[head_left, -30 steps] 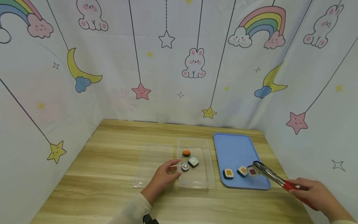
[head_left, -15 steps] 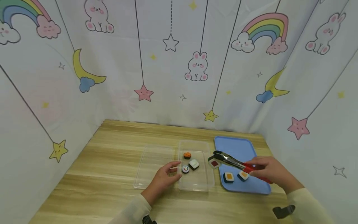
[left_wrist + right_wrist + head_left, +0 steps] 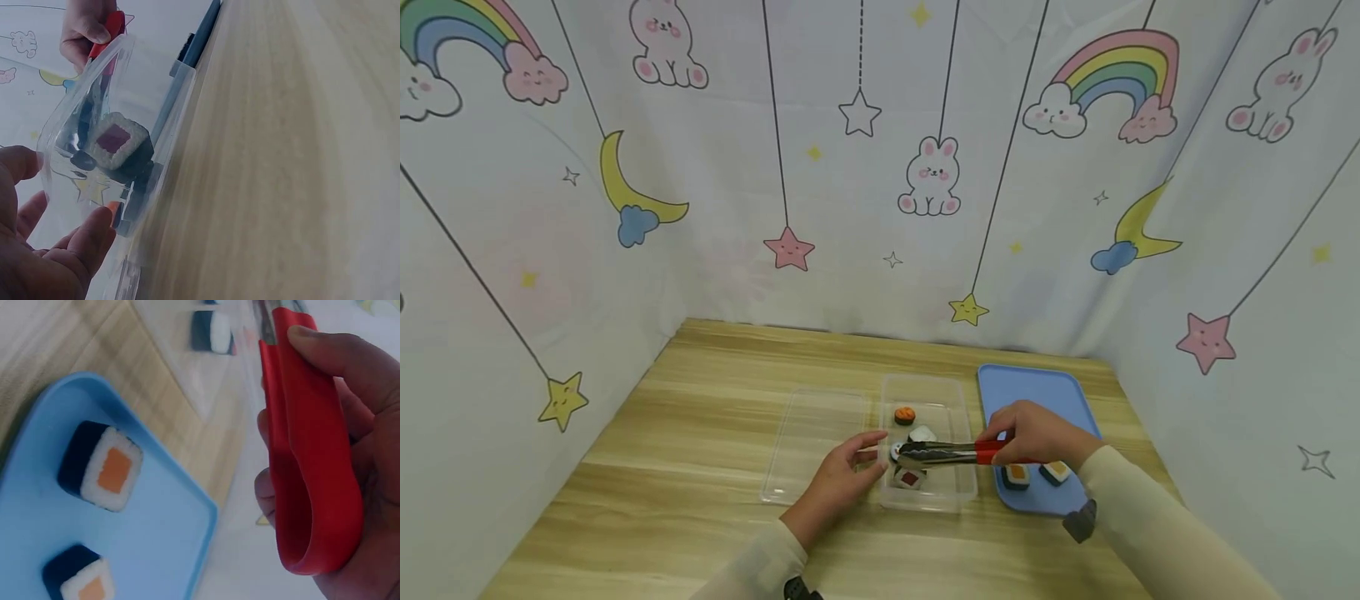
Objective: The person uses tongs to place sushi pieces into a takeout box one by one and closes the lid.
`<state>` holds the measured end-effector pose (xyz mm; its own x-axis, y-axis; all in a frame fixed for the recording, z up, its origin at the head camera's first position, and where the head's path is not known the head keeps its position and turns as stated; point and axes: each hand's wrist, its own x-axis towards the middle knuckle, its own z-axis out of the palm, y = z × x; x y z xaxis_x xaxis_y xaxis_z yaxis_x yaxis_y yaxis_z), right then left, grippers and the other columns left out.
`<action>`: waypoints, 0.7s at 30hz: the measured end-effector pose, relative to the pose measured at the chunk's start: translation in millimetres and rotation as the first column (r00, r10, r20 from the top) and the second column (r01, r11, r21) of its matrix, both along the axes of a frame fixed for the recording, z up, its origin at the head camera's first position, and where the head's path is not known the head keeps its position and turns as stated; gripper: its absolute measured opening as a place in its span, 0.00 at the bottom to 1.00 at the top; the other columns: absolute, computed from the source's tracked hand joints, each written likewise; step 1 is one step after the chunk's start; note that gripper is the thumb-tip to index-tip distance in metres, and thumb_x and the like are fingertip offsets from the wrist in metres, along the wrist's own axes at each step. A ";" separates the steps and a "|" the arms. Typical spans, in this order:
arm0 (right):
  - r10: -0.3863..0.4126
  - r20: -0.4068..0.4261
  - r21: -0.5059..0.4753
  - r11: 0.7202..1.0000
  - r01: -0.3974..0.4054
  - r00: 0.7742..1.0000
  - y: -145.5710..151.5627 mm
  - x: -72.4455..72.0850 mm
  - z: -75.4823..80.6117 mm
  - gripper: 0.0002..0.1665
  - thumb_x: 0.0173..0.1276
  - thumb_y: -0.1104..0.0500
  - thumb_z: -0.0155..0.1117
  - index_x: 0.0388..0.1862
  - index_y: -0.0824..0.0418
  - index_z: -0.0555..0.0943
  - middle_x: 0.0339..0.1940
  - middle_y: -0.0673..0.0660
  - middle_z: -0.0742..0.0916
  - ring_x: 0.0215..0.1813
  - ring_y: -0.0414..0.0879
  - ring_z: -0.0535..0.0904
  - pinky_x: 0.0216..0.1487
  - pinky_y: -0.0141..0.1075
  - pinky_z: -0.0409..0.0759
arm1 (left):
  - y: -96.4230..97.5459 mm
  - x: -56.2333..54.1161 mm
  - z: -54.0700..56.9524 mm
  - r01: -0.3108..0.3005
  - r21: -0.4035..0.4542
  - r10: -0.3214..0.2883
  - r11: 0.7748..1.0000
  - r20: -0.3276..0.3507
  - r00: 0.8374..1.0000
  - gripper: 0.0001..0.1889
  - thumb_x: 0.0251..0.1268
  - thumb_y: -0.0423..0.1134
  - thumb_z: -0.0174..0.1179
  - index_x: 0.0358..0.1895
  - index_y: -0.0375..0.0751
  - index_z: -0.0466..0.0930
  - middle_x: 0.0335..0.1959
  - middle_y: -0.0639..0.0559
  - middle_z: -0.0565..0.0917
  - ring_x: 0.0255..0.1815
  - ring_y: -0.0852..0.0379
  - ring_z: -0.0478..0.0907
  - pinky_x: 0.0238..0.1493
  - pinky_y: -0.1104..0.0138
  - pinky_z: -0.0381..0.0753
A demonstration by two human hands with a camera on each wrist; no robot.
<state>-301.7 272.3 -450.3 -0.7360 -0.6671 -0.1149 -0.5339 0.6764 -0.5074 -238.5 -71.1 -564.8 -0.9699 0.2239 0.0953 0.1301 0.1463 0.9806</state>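
Note:
My right hand (image 3: 1037, 435) grips red-handled metal tongs (image 3: 951, 452), which reach over the clear plastic box (image 3: 958, 492). At their tips, a sushi roll with a dark red centre (image 3: 908, 478) is low in the box's near left part; whether the tongs still pinch it cannot be told. Also inside are an orange-topped sushi piece (image 3: 905, 415), a white-topped piece (image 3: 922, 433) and a small round roll (image 3: 895, 451), partly hidden by the tongs. My left hand (image 3: 838, 475) is at the box's left wall, fingers relaxed and spread, fingertips against the plastic in the left wrist view.
A blue tray (image 3: 1037, 379) stands right of the box, bearing two orange-centred sushi rolls (image 3: 112, 469) near its front. Left of the box lies a clear lid (image 3: 816, 417). Patterned white curtains (image 3: 850, 208) border the wooden table (image 3: 700, 417) at back and sides.
My right hand has moved left from the tray, carrying the dark-red-centred sushi roll in the tongs over and down into the box. The left hand has stayed at the box's wall.

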 end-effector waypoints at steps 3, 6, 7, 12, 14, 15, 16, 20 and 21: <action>0.021 0.003 0.022 1.000 -0.022 1.000 -6.9 -5.1 3.1 0.17 0.57 0.56 0.83 0.47 0.49 0.93 0.37 0.40 0.88 0.37 0.36 0.79 0.39 0.35 0.80 | -0.2 -0.6 -0.1 0.009 0.004 -0.009 1.000 0.004 1.000 0.25 0.71 0.37 0.67 0.69 0.41 0.78 0.70 0.38 0.77 0.65 0.35 0.78 0.61 0.44 0.79; 0.040 0.012 0.032 0.999 -0.040 0.999 -13.7 -8.6 7.4 0.17 0.57 0.58 0.82 0.46 0.49 0.93 0.36 0.39 0.88 0.36 0.36 0.79 0.39 0.35 0.80 | 0.0 -0.2 1.2 0.016 0.005 -0.016 1.000 0.008 1.000 0.25 0.71 0.37 0.67 0.69 0.40 0.77 0.70 0.38 0.76 0.66 0.35 0.78 0.62 0.45 0.79; 0.045 0.013 0.037 0.998 -0.045 0.999 -16.2 -9.3 8.8 0.16 0.57 0.58 0.82 0.46 0.49 0.93 0.35 0.39 0.87 0.35 0.36 0.79 0.38 0.35 0.80 | -0.1 0.1 1.3 0.016 0.006 -0.017 1.000 0.012 1.000 0.25 0.71 0.37 0.67 0.69 0.40 0.77 0.70 0.38 0.76 0.66 0.35 0.77 0.62 0.45 0.79; 0.013 0.003 0.074 0.997 -0.013 1.000 -25.5 -11.6 13.6 0.17 0.57 0.58 0.82 0.46 0.51 0.93 0.32 0.40 0.86 0.34 0.38 0.79 0.36 0.35 0.80 | 0.0 0.4 1.0 0.010 -0.002 -0.010 1.000 0.021 1.000 0.25 0.71 0.37 0.68 0.69 0.41 0.77 0.71 0.39 0.76 0.66 0.37 0.78 0.62 0.46 0.80; -0.012 0.003 0.083 0.997 0.012 1.000 -27.1 -11.6 14.4 0.17 0.57 0.58 0.82 0.47 0.52 0.93 0.32 0.40 0.85 0.34 0.38 0.79 0.36 0.34 0.80 | 0.2 0.1 0.8 0.006 -0.003 -0.005 1.000 0.020 1.000 0.25 0.71 0.37 0.68 0.69 0.41 0.77 0.70 0.39 0.76 0.65 0.37 0.78 0.61 0.46 0.80; -0.023 0.002 0.083 0.996 0.023 1.000 -27.0 -11.5 14.6 0.17 0.56 0.58 0.83 0.47 0.53 0.93 0.33 0.40 0.85 0.34 0.39 0.78 0.36 0.34 0.80 | 0.4 -0.2 0.7 0.003 -0.006 -0.003 1.000 0.019 1.000 0.25 0.71 0.37 0.68 0.69 0.41 0.78 0.71 0.39 0.76 0.65 0.37 0.79 0.61 0.46 0.80; -0.032 -0.002 0.078 0.996 0.032 0.999 -26.5 -11.0 15.1 0.18 0.56 0.58 0.83 0.47 0.53 0.93 0.33 0.41 0.85 0.34 0.39 0.78 0.36 0.34 0.81 | 0.4 -0.1 0.7 0.002 -0.005 -0.002 1.000 0.019 1.000 0.25 0.71 0.37 0.68 0.69 0.41 0.78 0.71 0.39 0.76 0.65 0.37 0.79 0.61 0.46 0.80; -0.073 -0.034 0.042 0.996 0.075 0.997 -16.3 -6.8 17.1 0.20 0.57 0.58 0.82 0.50 0.55 0.91 0.36 0.43 0.86 0.37 0.41 0.79 0.37 0.35 0.81 | 0.6 -0.2 1.4 0.006 0.004 -0.006 1.000 0.024 1.000 0.24 0.71 0.35 0.67 0.69 0.42 0.78 0.71 0.39 0.76 0.65 0.37 0.78 0.61 0.46 0.80; -0.091 -0.039 0.024 0.995 0.092 0.995 -11.5 -5.1 18.1 0.21 0.58 0.57 0.81 0.51 0.55 0.91 0.38 0.43 0.86 0.37 0.41 0.79 0.38 0.36 0.82 | 0.6 -0.2 1.5 0.007 0.005 -0.007 1.000 0.026 1.000 0.24 0.71 0.35 0.67 0.69 0.42 0.78 0.70 0.39 0.76 0.65 0.37 0.78 0.61 0.46 0.80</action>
<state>-306.8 260.8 -432.2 -0.7978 -0.5942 -0.1024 -0.4877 0.7357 -0.4700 -238.7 -70.5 -563.3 -0.9706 0.2299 0.0709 0.1052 0.1406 0.9845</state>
